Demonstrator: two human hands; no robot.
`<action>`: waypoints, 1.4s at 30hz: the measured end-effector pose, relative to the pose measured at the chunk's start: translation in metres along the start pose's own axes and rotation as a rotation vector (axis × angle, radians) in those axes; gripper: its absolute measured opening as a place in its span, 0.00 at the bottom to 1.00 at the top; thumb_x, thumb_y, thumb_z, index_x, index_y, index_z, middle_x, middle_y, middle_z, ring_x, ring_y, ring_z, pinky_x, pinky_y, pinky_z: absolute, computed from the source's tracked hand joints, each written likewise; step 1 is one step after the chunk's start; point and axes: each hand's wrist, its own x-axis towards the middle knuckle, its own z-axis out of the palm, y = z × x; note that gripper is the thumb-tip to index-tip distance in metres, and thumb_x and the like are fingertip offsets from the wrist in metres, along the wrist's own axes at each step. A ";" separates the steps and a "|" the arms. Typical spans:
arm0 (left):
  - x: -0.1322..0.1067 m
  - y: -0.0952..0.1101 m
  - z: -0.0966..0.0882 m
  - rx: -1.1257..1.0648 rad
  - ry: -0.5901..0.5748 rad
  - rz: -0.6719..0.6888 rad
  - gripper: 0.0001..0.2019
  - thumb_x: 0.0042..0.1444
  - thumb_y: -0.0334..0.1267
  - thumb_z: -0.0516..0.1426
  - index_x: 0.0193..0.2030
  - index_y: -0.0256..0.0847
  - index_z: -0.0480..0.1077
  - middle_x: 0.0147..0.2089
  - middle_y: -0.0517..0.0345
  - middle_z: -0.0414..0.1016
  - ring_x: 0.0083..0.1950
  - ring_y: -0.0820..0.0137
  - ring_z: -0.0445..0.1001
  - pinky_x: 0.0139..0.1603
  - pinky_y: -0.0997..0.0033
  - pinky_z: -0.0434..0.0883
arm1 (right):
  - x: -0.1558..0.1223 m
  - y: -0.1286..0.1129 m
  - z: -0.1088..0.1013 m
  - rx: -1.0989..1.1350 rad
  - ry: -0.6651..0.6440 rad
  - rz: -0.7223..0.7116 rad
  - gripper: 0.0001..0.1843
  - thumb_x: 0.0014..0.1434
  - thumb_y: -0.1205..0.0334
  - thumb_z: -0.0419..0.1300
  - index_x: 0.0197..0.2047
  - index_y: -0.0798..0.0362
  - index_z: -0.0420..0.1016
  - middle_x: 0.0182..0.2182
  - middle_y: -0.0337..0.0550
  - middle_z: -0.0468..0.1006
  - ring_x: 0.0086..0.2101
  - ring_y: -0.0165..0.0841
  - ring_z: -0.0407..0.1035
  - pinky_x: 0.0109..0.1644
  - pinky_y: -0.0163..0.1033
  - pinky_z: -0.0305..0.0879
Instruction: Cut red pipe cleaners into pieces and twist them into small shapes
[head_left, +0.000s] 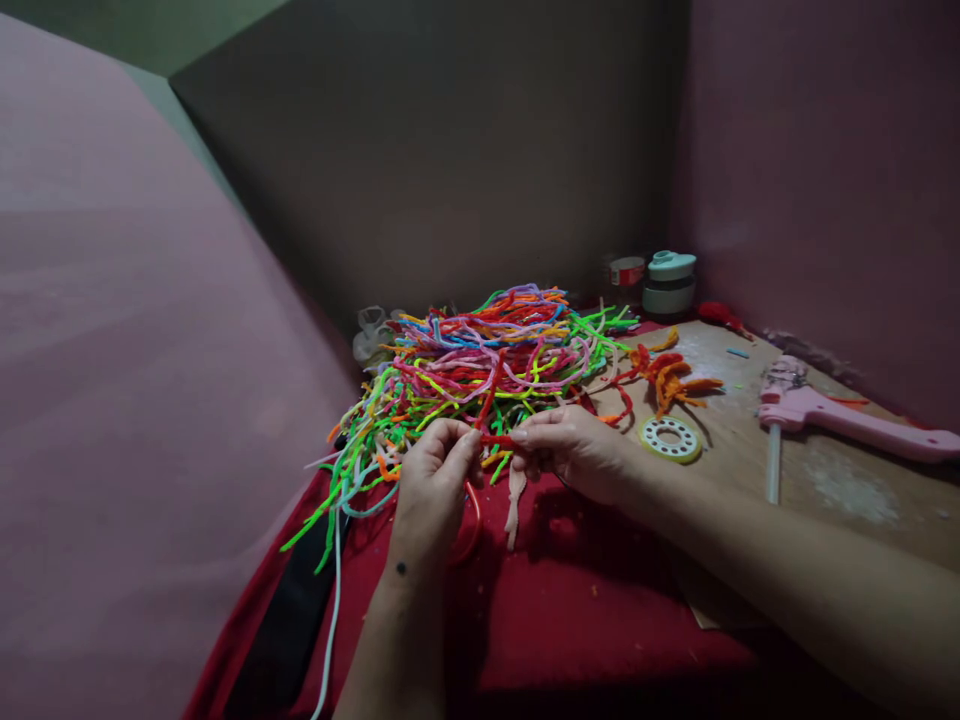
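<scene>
A big heap of coloured pipe cleaners [487,365] lies on a red cloth [585,620]. Just in front of the heap, my left hand [431,480] and my right hand [574,450] both pinch one red pipe cleaner [497,439] stretched between their fingertips. A loop of the same red stem curves down below my left hand. A pale pink pipe cleaner piece [514,505] dangles under my right hand's fingers.
A pink glue gun [847,420] lies on a wooden board [817,470] at the right. A small ring-shaped disc [670,438] and orange pipe cleaner shapes [667,378] sit on it. Round containers [669,282] stand at the back. Dark and pink walls enclose the area.
</scene>
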 end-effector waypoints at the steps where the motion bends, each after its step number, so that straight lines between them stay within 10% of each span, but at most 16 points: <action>1: 0.000 0.000 0.000 0.002 0.006 0.005 0.08 0.54 0.39 0.54 0.27 0.38 0.64 0.21 0.65 0.65 0.23 0.78 0.63 0.27 0.78 0.62 | 0.000 0.000 0.000 -0.023 -0.013 -0.017 0.09 0.45 0.62 0.63 0.23 0.61 0.73 0.19 0.43 0.74 0.18 0.25 0.63 0.25 0.34 0.56; 16: -0.005 0.007 0.011 -0.033 -0.043 -0.010 0.07 0.51 0.36 0.56 0.29 0.38 0.61 0.23 0.64 0.68 0.23 0.75 0.69 0.26 0.76 0.67 | -0.004 -0.001 0.009 -0.417 0.199 -0.236 0.03 0.42 0.68 0.59 0.25 0.57 0.70 0.19 0.35 0.70 0.21 0.25 0.61 0.27 0.33 0.57; 42: -0.003 0.003 0.010 -0.057 -0.061 -0.080 0.07 0.50 0.38 0.57 0.28 0.38 0.63 0.23 0.63 0.69 0.23 0.74 0.71 0.26 0.74 0.68 | -0.007 0.005 0.014 -0.336 0.062 -0.156 0.09 0.55 0.58 0.55 0.29 0.55 0.62 0.17 0.36 0.72 0.16 0.24 0.62 0.22 0.31 0.59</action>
